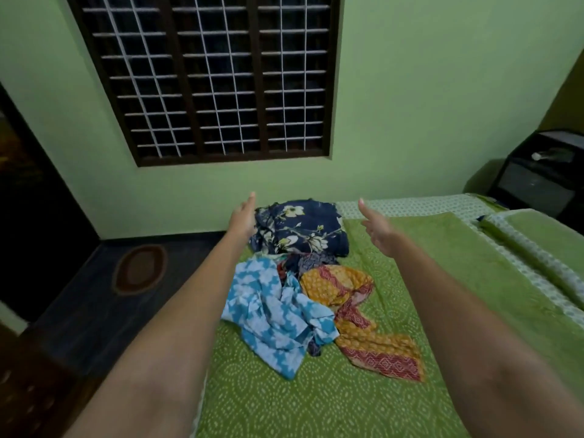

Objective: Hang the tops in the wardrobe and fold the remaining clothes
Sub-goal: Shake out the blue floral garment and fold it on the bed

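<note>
1. Left hand (241,218) and right hand (377,229) are being held out flat, fingers straight (nothing's being grasped).
2. Crumpled clothes (300,279) are being left piled between and below them on the green bed (316,403).

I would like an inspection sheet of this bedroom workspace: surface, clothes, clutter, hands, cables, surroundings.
Surface: bed with a green patterned sheet.
Job's things: navy floral garment, blue-white garment, orange-red garment, all crumpled in one pile; darker pieces between them, unclear.
Clutter: nothing seen.
Hands: left hand and right hand both outstretched with straight fingers, holding nothing.
Cables: nothing seen.
Surroundings: barred window, oval floor mat, dark cabinet, green pillow.
</note>
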Tool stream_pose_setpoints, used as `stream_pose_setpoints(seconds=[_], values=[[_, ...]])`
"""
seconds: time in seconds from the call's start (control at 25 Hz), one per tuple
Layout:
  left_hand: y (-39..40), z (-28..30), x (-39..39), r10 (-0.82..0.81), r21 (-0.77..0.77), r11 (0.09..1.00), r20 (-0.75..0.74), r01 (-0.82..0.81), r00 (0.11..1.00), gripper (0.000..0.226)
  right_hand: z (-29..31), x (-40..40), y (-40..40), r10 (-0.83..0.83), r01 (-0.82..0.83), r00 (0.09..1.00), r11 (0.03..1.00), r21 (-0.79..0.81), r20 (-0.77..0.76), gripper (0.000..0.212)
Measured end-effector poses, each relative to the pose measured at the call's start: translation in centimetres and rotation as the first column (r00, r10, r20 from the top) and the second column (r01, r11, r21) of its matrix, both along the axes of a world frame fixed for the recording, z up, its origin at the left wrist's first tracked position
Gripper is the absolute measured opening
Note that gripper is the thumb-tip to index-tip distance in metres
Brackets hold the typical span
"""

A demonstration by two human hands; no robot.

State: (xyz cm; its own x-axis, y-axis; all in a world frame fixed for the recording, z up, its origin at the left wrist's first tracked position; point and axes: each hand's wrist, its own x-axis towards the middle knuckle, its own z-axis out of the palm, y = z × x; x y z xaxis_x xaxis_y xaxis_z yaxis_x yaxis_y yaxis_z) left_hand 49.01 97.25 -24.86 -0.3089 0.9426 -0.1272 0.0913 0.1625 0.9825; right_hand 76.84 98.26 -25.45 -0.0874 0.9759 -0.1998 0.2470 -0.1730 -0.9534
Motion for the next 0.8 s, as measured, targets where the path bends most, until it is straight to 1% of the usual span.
stream_pose_setpoints(seconds=[0.08,0.16,0.2,0.28,0.36,0.4,0.44,0.48,0.52,0.56,0.6,0.64,0.68,0.72,0.76,0.8], values=[[1.4,-4.1,0.1,0.062,-0.036,0.997,-0.01,-0.062,0.998,0.044,-4.3,-0.7,3.0,0.021,-0.016,0.999,0.994,-0.107,0.042,0.07],[2.4,-9.5,-0.4,0.068,-0.115,0.99,-0.071,-0.076,0.995,0.021,-9.6,-1.7,5.4,0.058,-0.034,0.993,0.974,-0.224,0.102,0.069],[2.9,-12.7,-1.1,0.044,-0.173,0.983,-0.114,-0.063,0.993,0.015,-12.6,-2.3,6.5,0.071,-0.036,0.991,0.961,-0.275,0.117,0.066],[3.9,-20.3,-2.6,-0.055,-0.309,0.951,-0.253,-0.026,0.966,0.012,-18.7,-3.6,8.1,0.099,-0.051,0.99,0.921,-0.386,0.103,0.055],[3.7,-26.7,-3.2,-0.223,-0.409,0.912,-0.432,0.031,0.874,0.022,-24.5,-4.9,8.7,0.161,-0.094,0.981,0.88,-0.465,0.107,0.044],[3.7,-29.8,-3.3,-0.321,-0.463,0.884,-0.497,0.067,0.806,0.026,-27.7,-5.6,8.9,0.216,-0.116,0.964,0.867,-0.484,0.156,0.04],[3.9,-33.3,-3.5,-0.434,-0.529,0.841,-0.529,0.117,0.729,0.028,-31.2,-6.3,9.2,0.286,-0.145,0.932,0.857,-0.494,0.222,0.037],[4.0,-36.6,-3.6,-0.546,-0.602,0.781,-0.529,0.167,0.65,0.03,-34.6,-7.0,9.2,0.371,-0.19,0.883,0.844,-0.502,0.289,0.035],[4.2,-40.0,-3.6,-0.638,-0.673,0.713,-0.504,0.198,0.583,0.033,-38.2,-7.8,9.2,0.456,-0.249,0.826,0.822,-0.513,0.33,0.035],[4.2,-42.9,-3.7,-0.697,-0.716,0.665,-0.493,0.212,0.52,0.038,-41.2,-8.5,9.0,0.539,-0.315,0.761,0.794,-0.519,0.362,0.037],[4.3,-45.5,-3.7,-0.72,-0.74,0.646,-0.511,0.185,0.469,0.045,-43.7,-9.3,8.6,0.607,-0.383,0.687,0.769,-0.511,0.399,0.044],[4.4,-47.5,-3.7,-0.714,-0.748,0.653,-0.554,0.12,0.428,0.053,-45.5,-10.2,8.4,0.636,-0.425,0.637,0.761,-0.49,0.436,0.054],[4.8,-48.9,-3.6,-0.636,-0.696,0.718,-0.654,0.005,0.41,0.061,-46.8,-11.2,8.5,0.612,-0.427,0.64,0.786,-0.447,0.465,0.064],[5.8,-50.2,-3.9,-0.558,-0.653,0.748,-0.718,-0.123,0.416,0.068,-47.9,-12.2,8.9,0.548,-0.386,0.682,0.832,-0.399,0.484,0.073],[6.6,-51.3,-4.4,-0.421,-0.604,0.761,-0.738,-0.238,0.527,0.076,-48.7,-13.1,9.4,0.479,-0.335,0.734,0.872,-0.356,0.482,0.08],[7.6,-52.1,-5.1,-0.221,-0.575,0.756,-0.674,-0.313,0.705,0.085,-49.3,-14.0,10.0,0.428,-0.294,0.772,0.896,-0.332,0.47,0.084]])
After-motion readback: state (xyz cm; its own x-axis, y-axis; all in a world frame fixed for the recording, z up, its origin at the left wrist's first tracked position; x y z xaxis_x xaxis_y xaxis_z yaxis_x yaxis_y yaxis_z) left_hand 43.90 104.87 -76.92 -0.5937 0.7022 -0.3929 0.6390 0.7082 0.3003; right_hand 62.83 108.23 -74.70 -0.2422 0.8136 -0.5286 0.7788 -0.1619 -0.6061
